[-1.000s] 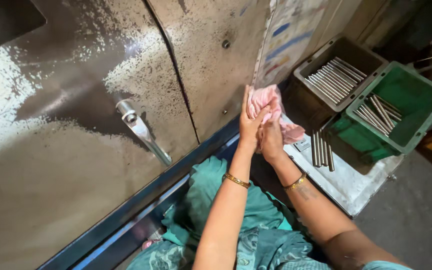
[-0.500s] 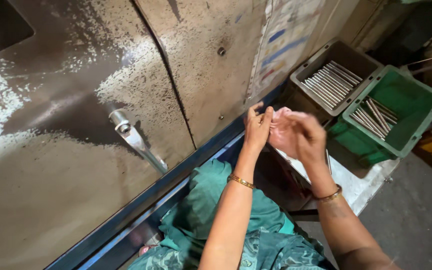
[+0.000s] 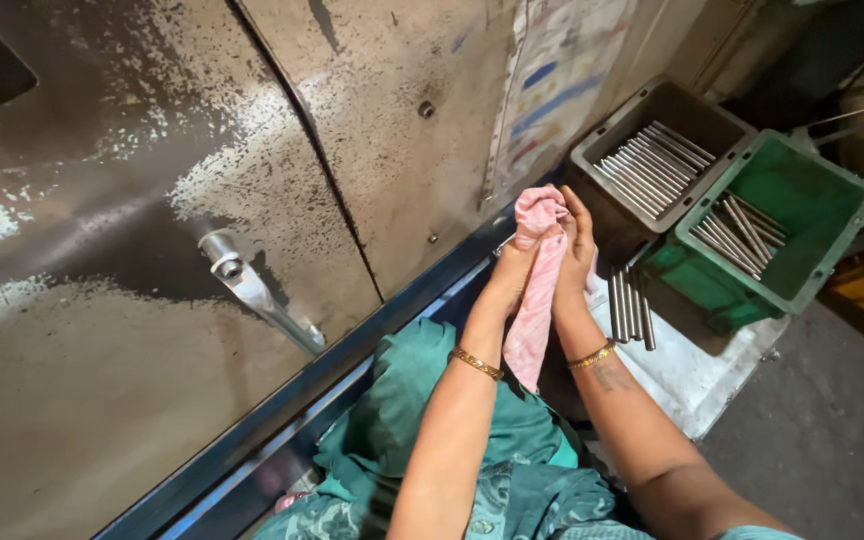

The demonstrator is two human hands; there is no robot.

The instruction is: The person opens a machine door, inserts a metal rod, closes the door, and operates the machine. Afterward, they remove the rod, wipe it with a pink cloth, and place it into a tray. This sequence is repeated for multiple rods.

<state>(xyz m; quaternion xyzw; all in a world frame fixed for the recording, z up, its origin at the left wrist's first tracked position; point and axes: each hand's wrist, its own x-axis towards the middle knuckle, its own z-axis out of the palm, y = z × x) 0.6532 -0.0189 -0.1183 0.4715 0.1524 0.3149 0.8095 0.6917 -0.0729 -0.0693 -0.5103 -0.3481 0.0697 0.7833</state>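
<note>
A pink cloth point(image 3: 535, 285) hangs between my two hands in front of a stained metal machine door. My left hand point(image 3: 513, 266) grips its upper part from the left, and my right hand point(image 3: 578, 240) presses against it from the right, fingers closed around the fabric. The cloth's lower end drapes down between my forearms. Both wrists carry gold bangles. Just right of my hands, several metal rods point(image 3: 630, 306) lie on a white surface.
A grey bin point(image 3: 604, 152) and a green bin point(image 3: 832, 235), both holding several metal rods, stand at the right. The machine door has a metal handle point(image 3: 257, 293) at the left. A blue frame edge point(image 3: 352, 345) runs below the door. Grey floor lies at lower right.
The cloth was bunched against the door a second ago, then held in my parted hands. Now my hands have come together and the cloth hangs long between them.
</note>
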